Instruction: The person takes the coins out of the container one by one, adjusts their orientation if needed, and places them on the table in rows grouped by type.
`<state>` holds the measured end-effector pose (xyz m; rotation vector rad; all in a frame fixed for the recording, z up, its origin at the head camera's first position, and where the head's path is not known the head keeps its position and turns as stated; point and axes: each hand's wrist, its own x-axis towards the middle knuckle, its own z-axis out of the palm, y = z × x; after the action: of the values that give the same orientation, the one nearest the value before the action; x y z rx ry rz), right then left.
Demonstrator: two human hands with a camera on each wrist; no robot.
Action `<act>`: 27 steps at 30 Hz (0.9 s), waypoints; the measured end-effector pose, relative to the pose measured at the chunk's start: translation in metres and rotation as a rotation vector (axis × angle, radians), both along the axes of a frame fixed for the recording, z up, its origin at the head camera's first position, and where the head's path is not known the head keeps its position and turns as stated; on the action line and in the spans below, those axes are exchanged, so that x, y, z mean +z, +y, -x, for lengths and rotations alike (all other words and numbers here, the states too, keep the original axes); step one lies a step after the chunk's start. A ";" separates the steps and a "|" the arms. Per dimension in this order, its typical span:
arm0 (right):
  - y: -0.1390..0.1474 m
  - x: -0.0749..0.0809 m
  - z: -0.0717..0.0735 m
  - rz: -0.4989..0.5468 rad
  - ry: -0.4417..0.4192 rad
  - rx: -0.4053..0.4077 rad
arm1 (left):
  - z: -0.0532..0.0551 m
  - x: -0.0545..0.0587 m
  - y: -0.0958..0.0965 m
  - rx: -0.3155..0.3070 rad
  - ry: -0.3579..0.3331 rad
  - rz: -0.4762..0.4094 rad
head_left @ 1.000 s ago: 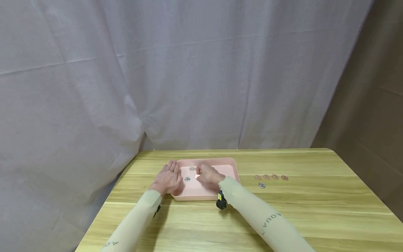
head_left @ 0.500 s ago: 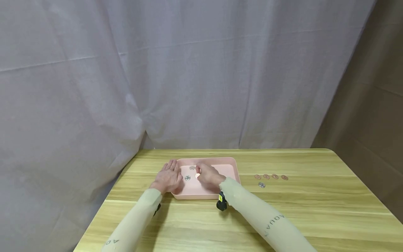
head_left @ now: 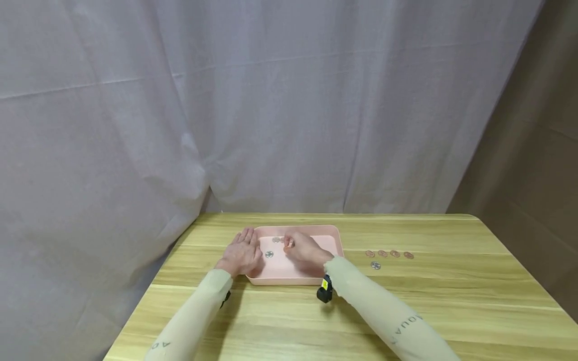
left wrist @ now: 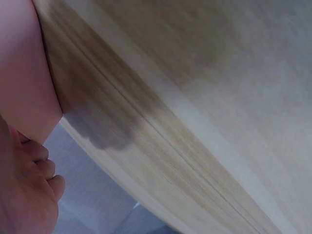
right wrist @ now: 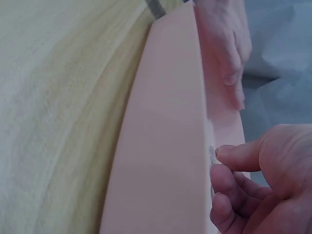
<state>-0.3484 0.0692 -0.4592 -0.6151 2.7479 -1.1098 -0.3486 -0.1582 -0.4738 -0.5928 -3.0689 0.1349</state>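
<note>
My right hand (head_left: pixel 307 248) pinches a copper-coloured coin (head_left: pixel 287 249) between thumb and fingers, over the pink tray (head_left: pixel 295 282). In the right wrist view the coin's rim (right wrist: pixel 225 146) shows at the thumb tip. My left hand (head_left: pixel 241 254) lies at the tray's left edge with its fingers extended, holding nothing visible. In the left wrist view only part of the left hand (left wrist: pixel 27 190) shows, above the tabletop. Inside the tray lie a silver coin (head_left: pixel 269 254) and, towards the back, another coin (head_left: pixel 276 239), with more coins beside it partly hidden by my right hand.
On the wooden table (head_left: pixel 433 301), right of the tray, several copper-coloured coins (head_left: pixel 382 253) lie in a row. A silver coin (head_left: pixel 376 265) sits just in front of them. A grey curtain (head_left: pixel 280 125) hangs behind the table's back edge.
My right hand has shifted slightly right with the coin, which now appears tilted and darker. More coins show at the tray's back. The left hand has stayed about where it was.
</note>
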 end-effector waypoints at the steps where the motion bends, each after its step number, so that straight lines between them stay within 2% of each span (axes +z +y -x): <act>1: 0.002 0.001 0.000 0.014 0.002 0.004 | 0.000 0.000 0.000 -0.002 0.000 -0.002; 6: 0.012 0.006 0.000 0.068 -0.017 0.020 | -0.002 0.001 -0.001 -0.009 -0.007 -0.002; 12: 0.022 0.010 -0.003 0.107 -0.066 -0.013 | -0.003 0.001 -0.001 -0.005 -0.011 0.004; 18: 0.032 0.014 -0.009 0.096 -0.053 -0.052 | -0.003 0.001 -0.001 0.000 -0.014 0.003; 27: 0.052 0.012 -0.012 0.157 -0.044 -0.090 | -0.002 0.000 0.001 -0.008 -0.013 -0.001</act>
<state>-0.3363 0.1208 -0.4469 -0.4818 2.6942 -1.3516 -0.3462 -0.1572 -0.4739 -0.6090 -3.0785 0.1296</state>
